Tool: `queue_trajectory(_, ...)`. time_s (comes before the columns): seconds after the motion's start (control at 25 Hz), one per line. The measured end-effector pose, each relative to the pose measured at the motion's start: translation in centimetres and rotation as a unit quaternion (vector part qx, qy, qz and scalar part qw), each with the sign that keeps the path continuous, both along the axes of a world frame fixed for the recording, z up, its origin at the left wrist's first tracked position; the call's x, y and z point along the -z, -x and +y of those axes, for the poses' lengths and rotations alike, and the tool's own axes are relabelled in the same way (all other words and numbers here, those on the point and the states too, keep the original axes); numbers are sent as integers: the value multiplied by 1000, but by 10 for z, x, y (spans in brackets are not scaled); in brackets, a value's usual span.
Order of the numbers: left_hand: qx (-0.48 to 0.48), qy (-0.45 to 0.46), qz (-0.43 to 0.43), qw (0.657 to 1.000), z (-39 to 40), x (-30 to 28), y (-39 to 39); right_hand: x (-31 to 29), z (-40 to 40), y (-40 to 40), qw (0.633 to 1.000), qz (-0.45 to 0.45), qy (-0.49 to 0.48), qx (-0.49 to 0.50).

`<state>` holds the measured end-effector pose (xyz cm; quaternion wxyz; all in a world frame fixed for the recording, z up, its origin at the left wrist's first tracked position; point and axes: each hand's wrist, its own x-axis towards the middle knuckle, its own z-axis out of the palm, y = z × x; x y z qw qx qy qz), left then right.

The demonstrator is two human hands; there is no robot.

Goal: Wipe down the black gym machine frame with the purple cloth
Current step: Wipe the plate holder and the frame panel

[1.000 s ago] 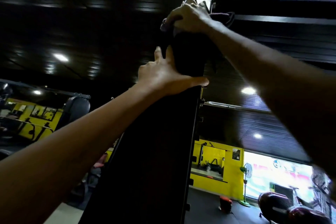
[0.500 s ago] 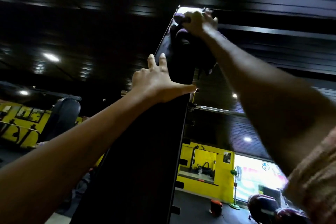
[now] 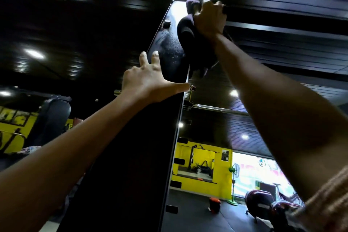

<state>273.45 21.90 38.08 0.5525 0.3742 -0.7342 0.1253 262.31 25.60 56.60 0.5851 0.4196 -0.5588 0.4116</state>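
The black gym machine frame (image 3: 131, 156) rises as a tall upright column from the bottom centre to the dark ceiling. Its top face reflects light and shows damp specks. My right hand (image 3: 209, 20) reaches up to the column's top and grips the bunched purple cloth (image 3: 185, 30), pressing it against the upper right part of the frame. Folds of the cloth hang down below the wrist. My left hand (image 3: 146, 83) lies flat on the frame lower down, fingers spread and thumb stretched out to the right edge.
A bolt head (image 3: 166, 24) sticks out near the column's top. A chrome bar (image 3: 216, 108) runs right from the frame's side. Below are yellow walls (image 3: 222, 179), a green standing fan (image 3: 234, 184), an orange bucket (image 3: 214, 204) and exercise bikes (image 3: 263, 203) on the dark floor.
My right hand has carried the cloth up to the very top of the column, baring the shiny top face. The left hand stays flat on the frame. The view has tilted.
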Motion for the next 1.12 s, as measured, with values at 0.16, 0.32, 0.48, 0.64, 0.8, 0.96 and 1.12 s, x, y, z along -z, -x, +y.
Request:
queue_trajectory(0.16,-11,2,0,1000,-2,0,1,-7,-27,-20,982,28,-171,77)
queue_trajectory(0.32,-8,-8,0,1000,-1,-1,1,1,-27,-24,984,67,-121,110)
queue_trajectory(0.48,24,-20,30,999,5,1,0,35,-9,-20,958,202,-200,32)
queue_trajectory(0.64,0,-59,8,998,14,29,3,28,-6,-22,963,131,-224,77)
queue_trajectory(0.8,-1,-58,40,998,17,50,0,41,-19,-37,973,73,-199,88)
queue_trajectory(0.96,37,-45,95,994,22,54,2,71,-5,-31,939,244,-240,44)
queue_trajectory(1.12,46,-52,109,992,29,56,1,67,6,-14,913,283,-293,-26)
